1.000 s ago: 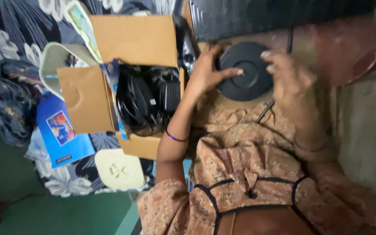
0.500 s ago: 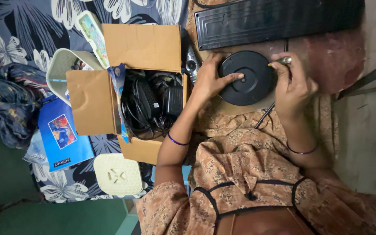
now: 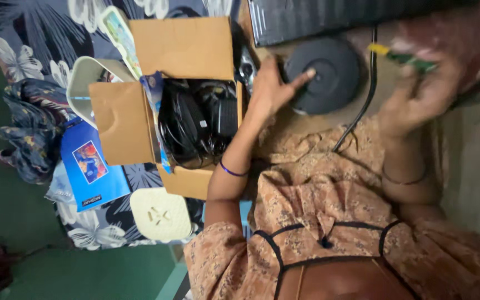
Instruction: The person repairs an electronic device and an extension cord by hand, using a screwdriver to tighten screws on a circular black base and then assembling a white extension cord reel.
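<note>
Right hand (image 3: 418, 100) has lifted off the black disc (image 3: 329, 75) on floral cloth (image 3: 23, 50)

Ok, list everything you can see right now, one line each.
Round disc: one, black, on the lap, upper middle.
Cardboard box: one, brown, flaps open, left of the disc.
Cables and adapters: several, black, inside the box.
Slatted panel: one, black, top edge.
Cable: one, black, right of the disc.
Booklet: one, blue, left of the box.
Perforated cover: one, cream, below the box.
Screwdriver: one, green and yellow, in the right hand.
Left hand: fingers on the disc.
Right hand: raised, blurred.
</note>
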